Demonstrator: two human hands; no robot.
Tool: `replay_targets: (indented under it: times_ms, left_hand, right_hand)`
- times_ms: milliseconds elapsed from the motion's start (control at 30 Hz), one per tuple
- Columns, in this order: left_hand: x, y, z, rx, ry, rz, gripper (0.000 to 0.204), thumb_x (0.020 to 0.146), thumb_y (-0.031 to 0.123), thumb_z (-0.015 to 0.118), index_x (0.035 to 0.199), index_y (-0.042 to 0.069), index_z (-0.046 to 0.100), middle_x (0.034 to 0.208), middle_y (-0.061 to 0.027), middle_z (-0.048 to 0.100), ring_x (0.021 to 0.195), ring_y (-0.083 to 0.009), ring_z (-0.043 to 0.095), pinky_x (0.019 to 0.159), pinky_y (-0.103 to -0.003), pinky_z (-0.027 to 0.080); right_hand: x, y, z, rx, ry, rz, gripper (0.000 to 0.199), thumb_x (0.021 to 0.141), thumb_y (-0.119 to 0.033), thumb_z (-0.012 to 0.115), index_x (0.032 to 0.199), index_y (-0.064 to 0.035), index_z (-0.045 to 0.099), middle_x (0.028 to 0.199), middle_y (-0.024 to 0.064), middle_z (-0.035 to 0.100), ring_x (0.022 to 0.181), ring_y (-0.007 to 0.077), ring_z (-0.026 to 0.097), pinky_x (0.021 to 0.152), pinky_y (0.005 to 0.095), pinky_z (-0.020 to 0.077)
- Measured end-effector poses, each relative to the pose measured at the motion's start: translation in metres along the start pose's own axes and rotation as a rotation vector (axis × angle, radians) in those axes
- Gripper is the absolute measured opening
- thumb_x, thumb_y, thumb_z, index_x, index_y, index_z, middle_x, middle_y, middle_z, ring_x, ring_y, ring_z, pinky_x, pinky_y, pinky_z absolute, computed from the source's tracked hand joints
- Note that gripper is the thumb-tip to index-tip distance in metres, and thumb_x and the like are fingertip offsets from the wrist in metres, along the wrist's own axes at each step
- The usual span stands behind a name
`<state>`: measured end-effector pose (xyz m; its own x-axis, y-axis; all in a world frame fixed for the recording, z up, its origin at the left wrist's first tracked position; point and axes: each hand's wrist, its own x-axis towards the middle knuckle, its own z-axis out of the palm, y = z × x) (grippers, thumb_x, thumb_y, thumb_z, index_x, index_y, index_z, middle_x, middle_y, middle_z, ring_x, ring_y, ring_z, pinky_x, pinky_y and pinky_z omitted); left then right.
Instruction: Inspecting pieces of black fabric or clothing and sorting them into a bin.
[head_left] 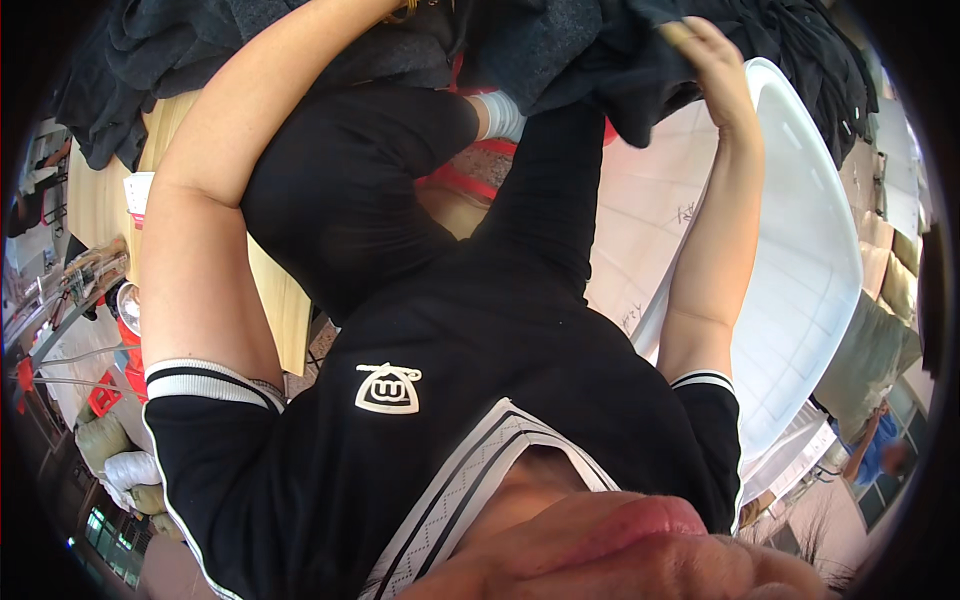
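A dark grey-black cloth [590, 60] hangs above my knees at the top of the head view, lifted on its right side. My right hand [710, 65] is closed on the cloth's right edge; its fingertips are smeared by motion. My left arm stretches up to the top edge, where a gold-coloured band shows at the wrist. The left hand itself lies beyond the picture. More dark cloth [130, 60] is heaped on the far left, and another black pile [810, 70] fills the far right.
A large white plastic tub [800, 280] stands along my right arm. On my left runs a light wooden tabletop [275, 300], with a white and red paper cup [138, 195] beside my arm. A person in blue [880, 450] is farther off at the right.
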<state>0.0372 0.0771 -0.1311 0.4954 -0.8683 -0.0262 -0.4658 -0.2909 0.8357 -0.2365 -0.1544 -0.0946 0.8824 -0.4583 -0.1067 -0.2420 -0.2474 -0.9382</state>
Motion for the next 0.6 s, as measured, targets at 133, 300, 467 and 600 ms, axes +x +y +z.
replay_targets:
  times_ms: [133,300,467,600]
  left_hand:
    - [-0.009,0.012,0.000,0.013,-0.086,-0.054,0.024,0.095,0.026,0.073,0.091,0.002,0.072,0.072,-0.0044,0.066,0.062,-0.0139,0.061,0.058,-0.031,0.050]
    - [-0.014,0.022,-0.011,-0.024,-0.204,-0.123,0.034,0.098,0.036,0.069,0.087,0.004,0.066,0.066,-0.0056,0.059,0.041,-0.0170,0.054,0.042,-0.034,0.046]
    - [0.001,0.010,-0.026,-0.329,-0.017,-0.163,0.027,0.092,0.031,0.076,0.095,0.004,0.072,0.082,-0.0036,0.069,0.072,-0.0106,0.065,0.067,-0.027,0.053]
    - [-0.013,0.049,-0.028,-0.914,-0.013,-0.102,0.026,0.097,0.027,0.072,0.108,0.004,0.073,0.105,-0.0044,0.074,0.095,-0.0135,0.068,0.087,-0.030,0.054]
  right_hand:
    - [0.010,0.010,-0.045,1.174,-0.127,-0.061,0.027,0.105,-0.016,0.058,0.123,0.0023,0.068,0.121,0.0156,0.072,0.111,0.0249,0.069,0.098,0.0375,0.0553]
    - [0.005,0.006,-0.050,1.374,-0.371,-0.114,0.034,0.104,-0.009,0.055,0.136,0.0037,0.058,0.133,0.0209,0.066,0.128,0.0308,0.060,0.117,0.0453,0.0411]
    - [0.015,0.014,-0.052,0.638,0.232,-0.120,0.038,0.096,0.002,0.065,0.134,0.0069,0.062,0.128,0.0141,0.069,0.117,0.0194,0.066,0.106,0.0298,0.0478]
    - [-0.002,0.008,-0.044,-0.261,0.606,-0.178,0.035,0.092,-0.003,0.072,0.127,-0.0015,0.069,0.111,0.0067,0.073,0.102,0.0132,0.066,0.095,0.0245,0.0497]
